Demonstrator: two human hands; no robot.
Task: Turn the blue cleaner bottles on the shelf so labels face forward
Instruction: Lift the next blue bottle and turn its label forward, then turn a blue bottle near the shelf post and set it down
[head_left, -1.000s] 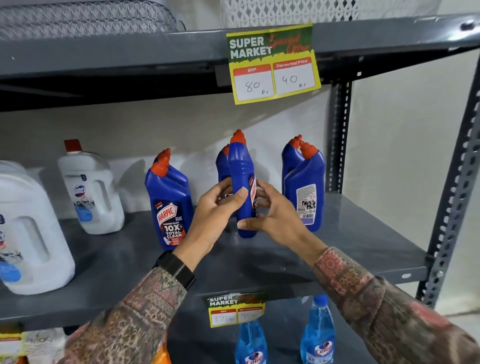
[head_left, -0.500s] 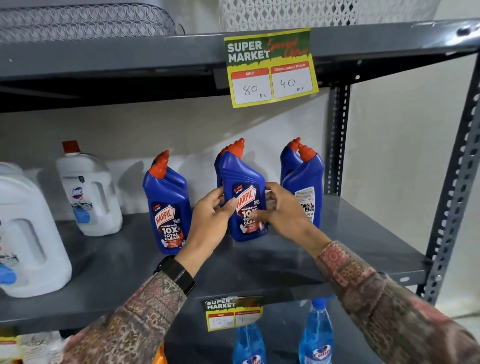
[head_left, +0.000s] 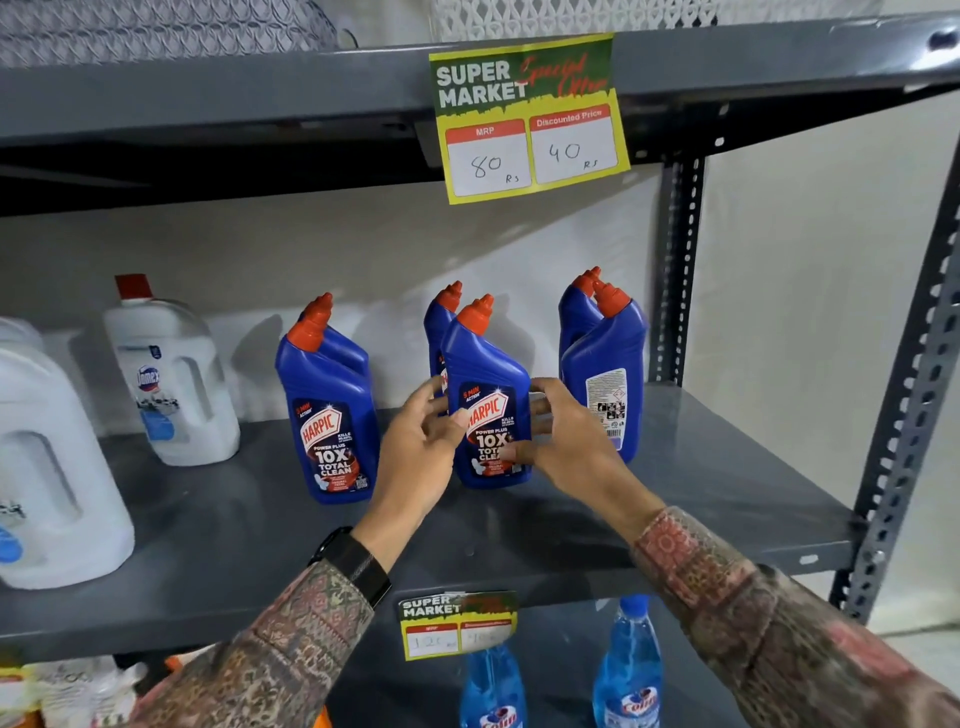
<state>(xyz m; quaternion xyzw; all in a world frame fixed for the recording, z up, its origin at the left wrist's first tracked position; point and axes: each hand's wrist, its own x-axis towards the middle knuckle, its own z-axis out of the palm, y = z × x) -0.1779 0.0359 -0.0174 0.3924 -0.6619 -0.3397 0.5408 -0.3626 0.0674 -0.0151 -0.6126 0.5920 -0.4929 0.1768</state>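
Several blue cleaner bottles with orange caps stand in three pairs on the grey shelf (head_left: 701, 499). The left front bottle (head_left: 330, 415) shows its front label. The middle front bottle (head_left: 485, 384) stands upright on the shelf with its front label forward. My left hand (head_left: 415, 457) holds its left side and my right hand (head_left: 571, 441) its right side, fingertips on the label. The right front bottle (head_left: 605, 384) shows its white back label. One more bottle stands half hidden behind each front one, for instance behind the middle (head_left: 439, 322).
Two white jugs stand at the left, a small one (head_left: 171, 379) and a large one (head_left: 57, 467). A price card (head_left: 527, 117) hangs from the shelf above. Slotted uprights (head_left: 904, 415) close the right side. Light blue spray bottles (head_left: 628, 670) stand on the shelf below.
The middle front bottle went from edge-on to label-forward between my hands and now stands on the shelf. Both hands remain on its sides.
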